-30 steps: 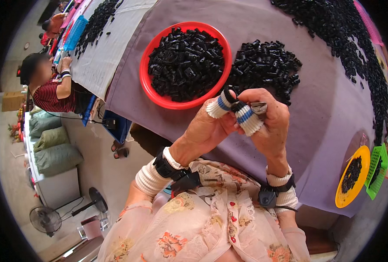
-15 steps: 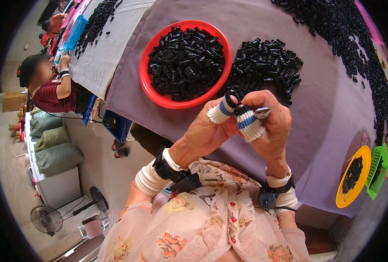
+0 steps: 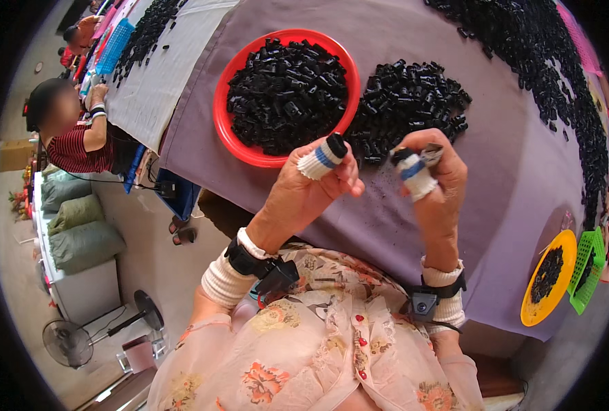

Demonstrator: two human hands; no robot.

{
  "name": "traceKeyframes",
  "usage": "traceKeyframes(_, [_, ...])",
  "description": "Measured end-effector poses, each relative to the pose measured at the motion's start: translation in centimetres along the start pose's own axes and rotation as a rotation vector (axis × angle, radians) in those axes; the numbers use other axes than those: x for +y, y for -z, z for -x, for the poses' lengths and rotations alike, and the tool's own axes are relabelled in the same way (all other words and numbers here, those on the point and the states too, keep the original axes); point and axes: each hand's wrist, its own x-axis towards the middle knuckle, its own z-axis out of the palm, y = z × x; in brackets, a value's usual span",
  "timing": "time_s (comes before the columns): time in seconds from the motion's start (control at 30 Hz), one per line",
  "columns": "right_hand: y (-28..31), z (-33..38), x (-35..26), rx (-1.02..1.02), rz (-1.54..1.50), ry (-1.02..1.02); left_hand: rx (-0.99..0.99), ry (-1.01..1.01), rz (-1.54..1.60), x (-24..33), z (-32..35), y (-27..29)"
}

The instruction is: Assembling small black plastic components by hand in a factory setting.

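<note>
My left hand [image 3: 308, 181] is raised in front of the red basin, its thumb in a white finger sleeve [image 3: 316, 163] with a blue band and black end. Its thumb stands apart from the loosely curled fingers, and I make out nothing held between them. To the right, my right hand [image 3: 441, 181] wears a similar finger sleeve [image 3: 416, 177] and grips a small metallic tool [image 3: 431, 154], whose exact kind is blurred. The red basin [image 3: 218, 103] holds many small black plastic parts [image 3: 287, 96]. Beside it lies a loose pile of the same parts [image 3: 414, 103].
More black parts [image 3: 523, 55] spread along the far right of the purple cloth [image 3: 386, 233]. A yellow plate [image 3: 531, 312] and a green basket [image 3: 595, 264] stand at the right edge. At the left, a person in a striped shirt [image 3: 78, 147] sits at the white-covered table [image 3: 140, 103].
My hands were together at the fingertips and have drawn apart. The left moved left toward the basin, the right slightly to the right, with the metallic tool still in it.
</note>
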Motion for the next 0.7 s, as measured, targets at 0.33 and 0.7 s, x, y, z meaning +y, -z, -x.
traceKeyframes(0.33, [1.7, 0.5, 1.1, 0.09, -0.245, -0.282, 0.016, -0.093, -0.033, -0.8, -0.1, 2.5])
traceKeyframes(0.7, [-0.3, 0.3, -0.1, -0.067, -0.118, -0.172, 0.283, -0.207, -0.634, -1.4, 0.2, 1.9])
